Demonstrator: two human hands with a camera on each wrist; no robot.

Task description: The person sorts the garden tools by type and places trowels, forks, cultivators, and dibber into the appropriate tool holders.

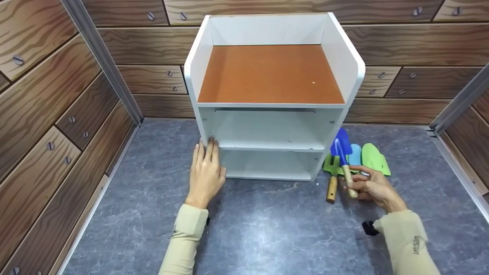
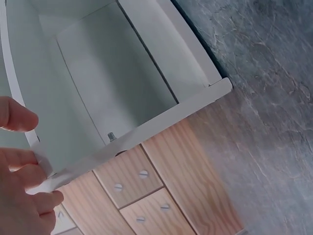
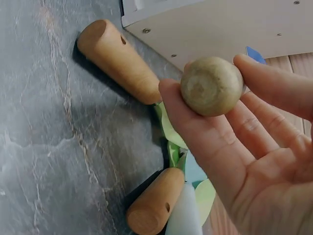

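Observation:
My right hand pinches the pale wooden handle of a small trowel with a blue blade, held blade away beside the shelf's right side. In the right wrist view the round end of the trowel's handle sits between thumb and fingers. A white shelf unit with a brown top board stands upright in the middle. My left hand touches its left front edge with fairly straight fingers; in the left wrist view its fingertips rest at the panel edge.
Right of the shelf lie a green hand fork with a wooden handle, a light blue tool and a green shovel. Wood-patterned walls enclose the grey marbled floor at the back and both sides.

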